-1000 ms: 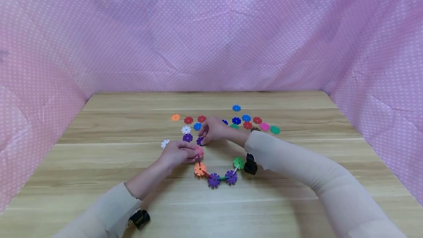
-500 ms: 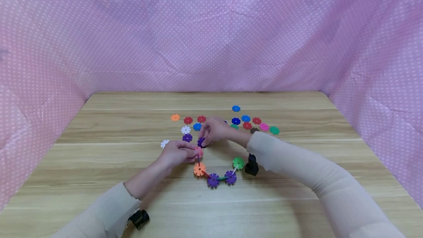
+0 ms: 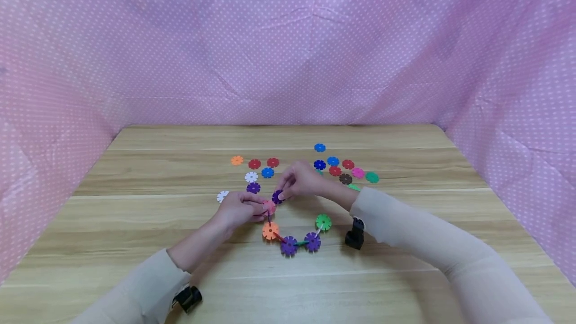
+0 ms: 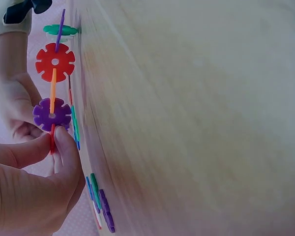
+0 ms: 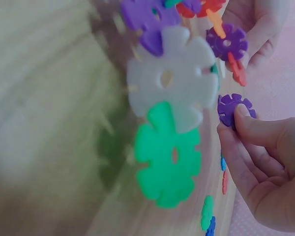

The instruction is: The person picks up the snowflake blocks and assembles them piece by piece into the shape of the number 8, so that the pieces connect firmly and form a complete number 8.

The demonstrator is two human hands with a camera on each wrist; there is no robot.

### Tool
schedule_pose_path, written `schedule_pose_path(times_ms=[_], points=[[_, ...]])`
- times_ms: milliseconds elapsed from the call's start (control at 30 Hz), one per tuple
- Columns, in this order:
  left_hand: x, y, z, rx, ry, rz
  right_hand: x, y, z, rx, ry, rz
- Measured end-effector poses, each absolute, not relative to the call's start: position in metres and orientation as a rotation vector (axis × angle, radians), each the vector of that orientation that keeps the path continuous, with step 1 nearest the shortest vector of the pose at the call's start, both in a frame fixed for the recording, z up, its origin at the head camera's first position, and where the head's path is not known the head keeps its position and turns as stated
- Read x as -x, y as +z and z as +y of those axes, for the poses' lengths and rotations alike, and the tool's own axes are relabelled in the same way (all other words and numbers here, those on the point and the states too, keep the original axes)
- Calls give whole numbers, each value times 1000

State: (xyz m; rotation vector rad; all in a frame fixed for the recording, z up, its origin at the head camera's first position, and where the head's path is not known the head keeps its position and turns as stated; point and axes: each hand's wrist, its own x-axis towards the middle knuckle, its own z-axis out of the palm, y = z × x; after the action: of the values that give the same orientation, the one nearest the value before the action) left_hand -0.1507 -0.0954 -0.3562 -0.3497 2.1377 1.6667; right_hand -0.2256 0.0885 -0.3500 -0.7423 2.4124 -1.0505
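Note:
A curved chain of slotted plastic flower discs lies on the table, with an orange disc (image 3: 271, 231), two purple ones and a bright green disc (image 3: 323, 222) at its right end. My left hand (image 3: 243, 208) pinches the pink disc (image 3: 270, 207) at the chain's upper left end; edge-on in the left wrist view, this disc (image 4: 52, 140) looks red. Just beyond it, my right hand (image 3: 300, 179) pinches a loose purple disc (image 3: 277, 197) between thumb and fingers. In the right wrist view the held purple disc (image 5: 234, 109) appears apart from the chain.
Loose discs lie flat behind the hands: orange (image 3: 237, 160), white (image 3: 222, 196), purple (image 3: 254, 188), blue (image 3: 320, 148), brown (image 3: 346, 179), green (image 3: 372, 177) and several others. A pink dotted cloth (image 3: 288, 44) hangs around the wooden table (image 3: 405, 164).
My right hand has drawn the purple disc slightly right and nearer, close to the pink disc. Its forearm shifted right, uncovering the brown disc and a green one. The left hand keeps its pinch.

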Motion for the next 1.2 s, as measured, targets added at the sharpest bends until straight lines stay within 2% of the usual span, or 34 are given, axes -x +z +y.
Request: schedule_pose_path(times_ms=[633, 1200], points=[[153, -357, -94, 320, 1667, 2109, 215, -350, 96, 1005, -1120, 2466], [151, -354, -85, 319, 1711, 2073, 219, -347, 104, 1150, -1161, 2311]])
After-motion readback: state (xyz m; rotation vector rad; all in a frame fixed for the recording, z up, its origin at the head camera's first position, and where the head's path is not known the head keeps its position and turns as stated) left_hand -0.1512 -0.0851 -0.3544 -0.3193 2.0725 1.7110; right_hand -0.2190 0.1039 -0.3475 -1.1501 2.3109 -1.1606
